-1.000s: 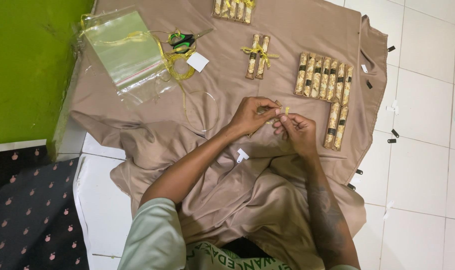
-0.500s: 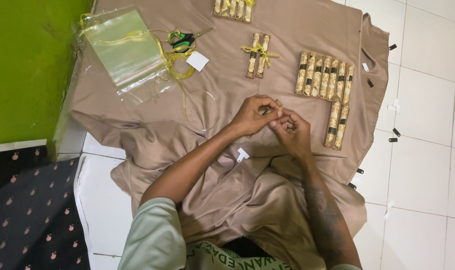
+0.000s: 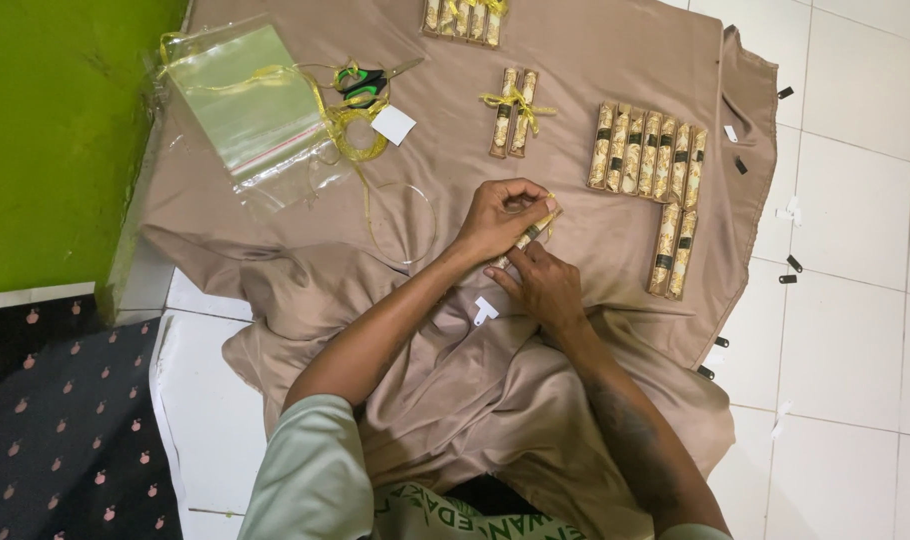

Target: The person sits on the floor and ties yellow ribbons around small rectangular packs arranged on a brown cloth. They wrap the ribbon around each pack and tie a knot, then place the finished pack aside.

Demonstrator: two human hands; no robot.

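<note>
At the middle of the head view, the left hand (image 3: 500,215) and right hand (image 3: 545,285) meet over a tan cloth (image 3: 595,90) spread on the floor. Their fingers are clamped together on a slim gold-patterned stick with a dark band (image 3: 531,234), tilted, a thin yellow ribbon (image 3: 549,203) at its upper end. A row of matching gold sticks (image 3: 647,150) lies right of the hands, apart.

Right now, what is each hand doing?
Left hand: closed on the stick and ribbon.
Right hand: pinching the stick's lower end.
</note>
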